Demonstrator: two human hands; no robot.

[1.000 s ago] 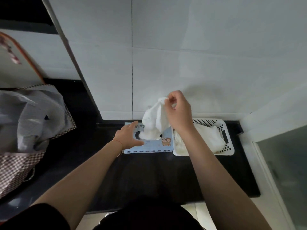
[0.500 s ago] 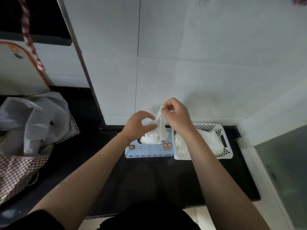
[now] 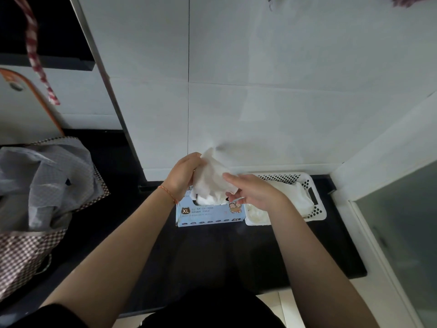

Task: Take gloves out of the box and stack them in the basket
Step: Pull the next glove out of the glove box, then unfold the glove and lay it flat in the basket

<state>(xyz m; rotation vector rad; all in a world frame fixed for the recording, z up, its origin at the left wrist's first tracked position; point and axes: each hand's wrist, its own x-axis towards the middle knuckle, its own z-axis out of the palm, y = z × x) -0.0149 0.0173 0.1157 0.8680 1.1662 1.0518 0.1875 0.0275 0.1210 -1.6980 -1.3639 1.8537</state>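
A light blue glove box (image 3: 208, 215) marked XL lies on the black counter against the wall. A white perforated basket (image 3: 316, 209) stands touching its right side and holds white gloves (image 3: 299, 197). A white glove (image 3: 212, 178) is held up above the box opening. My left hand (image 3: 183, 175) pinches its upper left edge. My right hand (image 3: 254, 190) grips its lower right part, above the seam between box and basket. More white gloves bulge from the box opening under the held one.
A checked bag (image 3: 35, 209) stuffed with grey cloth sits on the counter at the left. A white tiled wall (image 3: 260, 102) rises right behind the box and basket. A glass panel (image 3: 402, 233) borders the counter on the right. The black counter (image 3: 212, 256) has bare surface in front.
My left hand left the box top and rose to take the glove's upper edge. My right hand let go of the top and dropped to the glove's lower right part.
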